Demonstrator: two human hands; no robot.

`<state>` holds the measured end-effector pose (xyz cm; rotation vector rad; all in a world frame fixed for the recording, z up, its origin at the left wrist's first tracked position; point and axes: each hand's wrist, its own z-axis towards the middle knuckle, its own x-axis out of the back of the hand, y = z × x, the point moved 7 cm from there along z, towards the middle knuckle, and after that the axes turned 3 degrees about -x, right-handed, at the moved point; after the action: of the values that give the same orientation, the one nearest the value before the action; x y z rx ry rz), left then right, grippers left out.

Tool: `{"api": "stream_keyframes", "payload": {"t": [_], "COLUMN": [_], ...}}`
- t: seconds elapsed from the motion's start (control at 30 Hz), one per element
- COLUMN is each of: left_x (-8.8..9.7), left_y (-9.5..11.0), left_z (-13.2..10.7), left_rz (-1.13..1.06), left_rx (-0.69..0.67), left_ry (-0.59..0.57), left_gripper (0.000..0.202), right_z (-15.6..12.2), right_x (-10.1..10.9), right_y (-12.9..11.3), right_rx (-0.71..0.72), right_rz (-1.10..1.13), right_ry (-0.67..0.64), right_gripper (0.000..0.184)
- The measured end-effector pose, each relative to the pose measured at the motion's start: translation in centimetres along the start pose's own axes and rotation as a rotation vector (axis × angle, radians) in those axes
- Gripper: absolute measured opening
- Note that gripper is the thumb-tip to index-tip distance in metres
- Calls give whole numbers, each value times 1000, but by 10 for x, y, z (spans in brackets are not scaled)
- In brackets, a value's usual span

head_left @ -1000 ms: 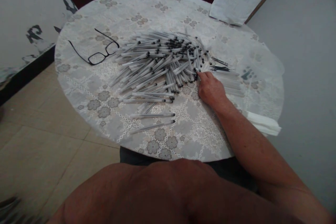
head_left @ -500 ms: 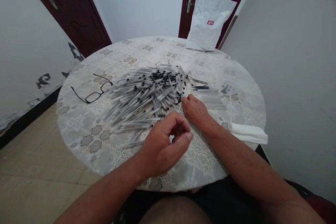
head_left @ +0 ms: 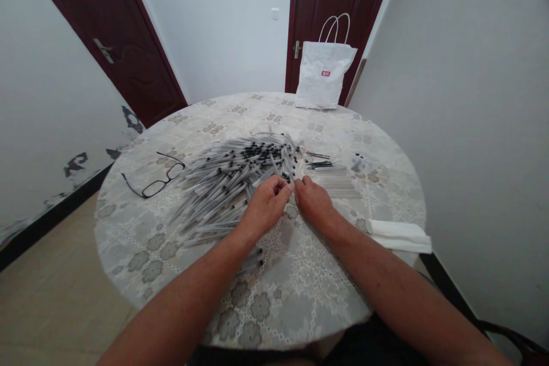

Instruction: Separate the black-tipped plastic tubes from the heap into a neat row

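Close together at the middle of the table, my left hand [head_left: 266,206] and my right hand [head_left: 314,201] almost meet at the fingertips. Thumb and fingers of the left are pinched; the right's fingers are curled in. Whatever sits between the fingertips is too small or hidden to make out. Just beyond and left of them spreads a big pile of thin clear tubes with black ends [head_left: 223,180]. To the right of my right hand lies a neat row of clear thin tubes [head_left: 341,183], with a few slim dark sticks [head_left: 319,165] at its far side.
Black-framed glasses [head_left: 155,187] lie at the left of the round table with a patterned cloth [head_left: 295,297]. A white paper bag [head_left: 323,77] stands at the back edge. White folded material [head_left: 398,235] rests by the right edge. Walls are close on the right.
My left hand has moved forward to my right hand's fingertips, and its loosely curled fingers have come together in a pinch. The view has tilted up; the right hand stays near the same spot.
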<state>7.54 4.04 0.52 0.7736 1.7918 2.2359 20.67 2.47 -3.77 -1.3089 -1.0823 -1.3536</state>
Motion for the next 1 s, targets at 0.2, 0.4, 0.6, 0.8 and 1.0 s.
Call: {"api": "stream_keyframes", "payload": {"t": [0.2,0.4,0.6,0.8,1.0], "left_x": [0,-1,2,8,11], "left_y": [-14,-17,-20,-26,-29], "left_z": [-3,-13,-8,-4,-2], "left_rz": [-56,-18,-327,-687,-628], "left_rx": [-12,-50,52,81,50], "left_ry": [65,36,40,127,156], "left_gripper": [24,23,40,41,35], "right_z": [-5,-14,-31,-37,-33], "right_x": [4,32,71,64,53], "right_y": [5,25,32,4,-4], "right_rx": [-49,-77,47,237,286], "right_rz": [-8,40,532,824,841], "right_ry": [37,198,486,303,204], "right_gripper": [16,21,28,24,21]}}
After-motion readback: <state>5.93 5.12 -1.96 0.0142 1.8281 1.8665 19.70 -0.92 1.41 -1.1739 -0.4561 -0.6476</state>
